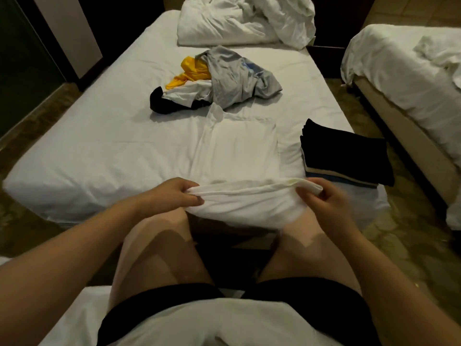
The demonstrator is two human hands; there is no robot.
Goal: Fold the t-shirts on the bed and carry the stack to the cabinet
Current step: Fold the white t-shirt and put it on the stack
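Observation:
A white t-shirt (pixel 239 146) lies partly folded on the bed (pixel 99 151), its near end hanging over the bed's front edge. My left hand (pixel 174 193) pinches that near hem at its left corner. My right hand (pixel 324 201) grips the hem's right corner. To the right sits a stack of folded dark t-shirts (pixel 346 153). Farther back lies a loose pile of unfolded shirts (pixel 219 81), grey, yellow, white and black.
A crumpled white duvet (pixel 247 18) lies at the head of the bed. A second bed (pixel 404 71) stands to the right across a narrow floor gap. My bare knees are against the bed's front edge. A dark wall and door panel are at the left.

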